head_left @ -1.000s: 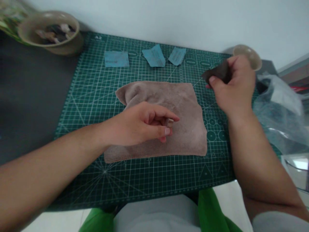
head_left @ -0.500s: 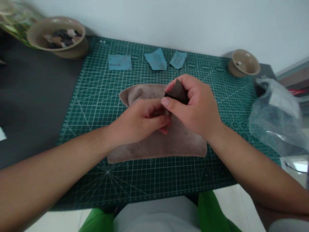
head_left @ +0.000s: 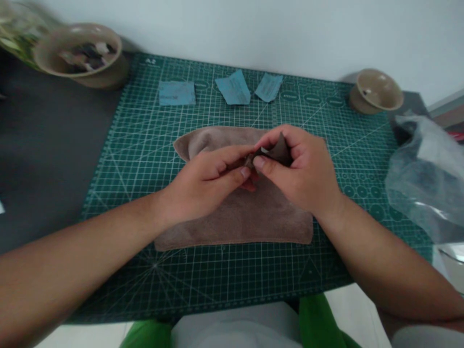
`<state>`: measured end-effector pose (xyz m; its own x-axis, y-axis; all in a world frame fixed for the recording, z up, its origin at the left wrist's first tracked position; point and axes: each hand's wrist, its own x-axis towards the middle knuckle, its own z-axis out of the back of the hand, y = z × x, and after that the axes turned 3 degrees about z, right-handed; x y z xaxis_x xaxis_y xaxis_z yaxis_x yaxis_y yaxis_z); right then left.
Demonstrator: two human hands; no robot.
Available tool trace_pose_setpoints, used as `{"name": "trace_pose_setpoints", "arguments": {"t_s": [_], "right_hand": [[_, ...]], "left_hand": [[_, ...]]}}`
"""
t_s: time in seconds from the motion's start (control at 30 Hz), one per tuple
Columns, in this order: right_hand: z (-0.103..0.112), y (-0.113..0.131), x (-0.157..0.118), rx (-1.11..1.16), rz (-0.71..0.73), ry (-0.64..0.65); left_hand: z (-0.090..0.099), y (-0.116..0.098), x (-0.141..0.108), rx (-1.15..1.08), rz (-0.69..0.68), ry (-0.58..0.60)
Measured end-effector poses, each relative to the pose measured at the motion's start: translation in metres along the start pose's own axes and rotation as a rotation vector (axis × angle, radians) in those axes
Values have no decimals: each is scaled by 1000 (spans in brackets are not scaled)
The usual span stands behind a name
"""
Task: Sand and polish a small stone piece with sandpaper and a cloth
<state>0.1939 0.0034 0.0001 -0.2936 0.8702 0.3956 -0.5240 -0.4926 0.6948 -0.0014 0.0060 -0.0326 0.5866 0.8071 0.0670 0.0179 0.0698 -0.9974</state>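
My right hand (head_left: 304, 169) is closed on a folded dark brown sheet (head_left: 282, 150) that looks like sandpaper, its pointed corner sticking up between thumb and fingers. My left hand (head_left: 206, 181) pinches a small brownish piece (head_left: 249, 160), mostly hidden by the fingers; its kind I cannot make out. The fingertips of both hands meet there, with the sheet against or very close to the small piece. Below them a brownish-grey cloth (head_left: 235, 222) lies spread out, its far left corner folded up.
Under the cloth is a green cutting mat (head_left: 123, 169). Several torn blue paper pieces (head_left: 177, 93) lie along its far side. A bowl (head_left: 105, 79) of small dark and light pieces stands far left, a smaller bowl (head_left: 369, 101) far right. A clear plastic bag (head_left: 416, 179) lies on the right.
My hands have shifted slightly, the right one a little nearer to me. The dark sheet has turned and bent more open, and more of the small brownish piece shows.
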Motion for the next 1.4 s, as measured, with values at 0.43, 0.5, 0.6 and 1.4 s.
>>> {"name": "trace_pose_setpoints", "arguments": {"t_s": [0.43,0.5,0.6,1.4], "right_hand": [[-3,-4,-3,-119,17,20],[-3,-4,-3,-124,19,24],[-3,-4,-3,-131,28,23],[-3,-3,-6,-196,57,79]], "left_hand": [[-1,-1,-1,105,34,-46],[-1,-1,0,91,34,-65],[-1,-1,1,61,47,-78],[-1,-7,1,100,68,-32]]}}
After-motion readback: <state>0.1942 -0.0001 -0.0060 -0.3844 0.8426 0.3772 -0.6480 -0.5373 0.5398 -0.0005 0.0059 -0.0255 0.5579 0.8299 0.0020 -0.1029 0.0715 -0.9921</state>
